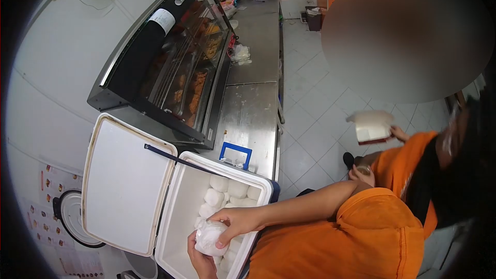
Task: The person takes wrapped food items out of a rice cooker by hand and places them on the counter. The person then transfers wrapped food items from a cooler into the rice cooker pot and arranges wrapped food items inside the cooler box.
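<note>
A round white packet, wrapped in what looks like thin paper or plastic, is held between both my hands over an open cooler box. My right hand grips it from above, with the thumb pressed on its near side. From below and the far side, my left hand curls round the same packet. Several similar white packets lie piled inside the cooler. The cooler's blue handle stands up at its edge, and its white lid is swung back to the left.
A heated display case with fried food stands on the steel counter beyond the cooler. Close on the right, a co-worker in orange holds an open paper box. A round white lid is at the lower left.
</note>
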A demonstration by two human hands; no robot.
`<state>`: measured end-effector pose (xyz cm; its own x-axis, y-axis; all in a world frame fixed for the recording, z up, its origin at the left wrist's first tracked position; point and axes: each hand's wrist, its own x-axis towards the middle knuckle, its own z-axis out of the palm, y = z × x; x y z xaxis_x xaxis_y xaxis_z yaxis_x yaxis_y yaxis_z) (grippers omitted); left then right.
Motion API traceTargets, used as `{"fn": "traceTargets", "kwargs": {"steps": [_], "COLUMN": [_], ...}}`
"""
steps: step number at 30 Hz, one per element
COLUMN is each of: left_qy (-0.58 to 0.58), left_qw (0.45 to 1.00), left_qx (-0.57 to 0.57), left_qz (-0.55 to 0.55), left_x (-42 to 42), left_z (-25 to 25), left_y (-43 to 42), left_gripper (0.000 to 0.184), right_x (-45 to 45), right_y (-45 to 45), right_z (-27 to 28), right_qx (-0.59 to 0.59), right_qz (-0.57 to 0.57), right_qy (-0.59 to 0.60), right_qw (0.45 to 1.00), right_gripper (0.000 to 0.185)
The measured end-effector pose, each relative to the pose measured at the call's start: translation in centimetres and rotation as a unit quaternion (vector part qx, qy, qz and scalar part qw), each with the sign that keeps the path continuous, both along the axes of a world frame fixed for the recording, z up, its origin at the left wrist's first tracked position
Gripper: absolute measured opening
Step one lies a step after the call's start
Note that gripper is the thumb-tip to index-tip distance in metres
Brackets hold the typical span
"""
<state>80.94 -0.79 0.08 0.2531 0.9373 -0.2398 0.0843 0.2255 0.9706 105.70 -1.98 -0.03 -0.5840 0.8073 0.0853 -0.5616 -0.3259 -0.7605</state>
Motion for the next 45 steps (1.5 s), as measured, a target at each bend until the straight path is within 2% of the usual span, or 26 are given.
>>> {"fn": "traceTargets", "kwargs": {"steps": [3, 6, 9, 12, 15, 18, 21, 24, 27, 30, 33, 36, 39, 43, 45], "left_qy": [-0.026, -0.007, 0.105, 0.020, 0.058, 0.062, -0.049, -0.090, -0.072, -0.015, -0.060, -0.025, 0.058, 0.029, 0.049], "left_qw": [0.997, 0.994, 0.981, 0.984, 0.988, 0.990, 0.997, 0.995, 0.997, 0.999, 0.997, 0.999, 0.983, 0.997, 0.994], "left_qx": [0.015, 0.105, 0.163, 0.176, 0.137, 0.121, 0.054, 0.010, 0.015, 0.024, -0.040, 0.000, 0.172, 0.065, 0.090], "left_qz": [0.076, 0.028, 0.022, 0.023, 0.047, 0.025, 0.030, 0.043, 0.025, -0.030, -0.005, -0.026, 0.023, 0.004, -0.044], "left_x": [1.7, 1.8, 1.5, 2.0, 2.5, 2.0, 2.4, 3.0, 2.6, 0.6, 0.2, 1.2, 5.3, 3.8, 3.7], "left_z": [-0.2, -1.1, -1.5, -1.6, -2.1, -1.8, -1.4, -0.1, -0.4, -1.7, -1.5, -0.4, 3.2, 5.8, 8.2], "left_y": [-1.2, -1.0, -0.9, -1.1, -0.9, -0.3, -0.5, -1.1, -0.8, 0.2, 0.4, 0.2, -1.9, -1.6, -1.3], "left_gripper": [0.033, 0.047, 0.055, 0.050, 0.050, 0.056, 0.058, 0.057, 0.059, 0.061, 0.057, 0.060, 0.058, 0.060, 0.060], "right_x": [0.1, 0.2, 0.3, 0.0, -0.8, -0.8, 0.3, 1.5, 0.6, 1.0, 0.4, 0.5, 1.2, 2.2, 2.1], "right_y": [-0.3, -0.2, -0.2, -0.4, -0.1, -0.5, -0.8, -0.9, -0.6, -0.6, -0.1, 0.1, -0.1, -0.3, -0.4], "right_z": [0.9, 0.7, 0.4, 0.3, -0.8, -0.6, 0.1, 2.1, 0.7, 0.7, -0.8, -1.0, -0.2, -0.7, -1.0], "right_qx": [-0.042, -0.011, 0.002, -0.008, 0.033, 0.129, 0.161, 0.234, 0.100, -0.015, -0.028, -0.045, -0.079, -0.128, -0.128], "right_qz": [-0.054, -0.058, -0.048, -0.080, -0.114, -0.190, -0.163, -0.143, -0.106, -0.035, -0.012, 0.011, 0.033, 0.061, 0.071], "right_qy": [-0.012, -0.043, 0.003, 0.071, 0.033, -0.045, -0.144, -0.289, -0.199, -0.029, -0.010, 0.006, 0.050, 0.201, 0.315], "right_qw": [0.998, 0.997, 0.999, 0.994, 0.992, 0.972, 0.963, 0.917, 0.969, 0.999, 0.999, 0.999, 0.995, 0.969, 0.938], "right_gripper": [0.046, 0.047, 0.047, 0.047, 0.049, 0.050, 0.050, 0.051, 0.053, 0.053, 0.054, 0.060, 0.074, 0.070, 0.073]}}
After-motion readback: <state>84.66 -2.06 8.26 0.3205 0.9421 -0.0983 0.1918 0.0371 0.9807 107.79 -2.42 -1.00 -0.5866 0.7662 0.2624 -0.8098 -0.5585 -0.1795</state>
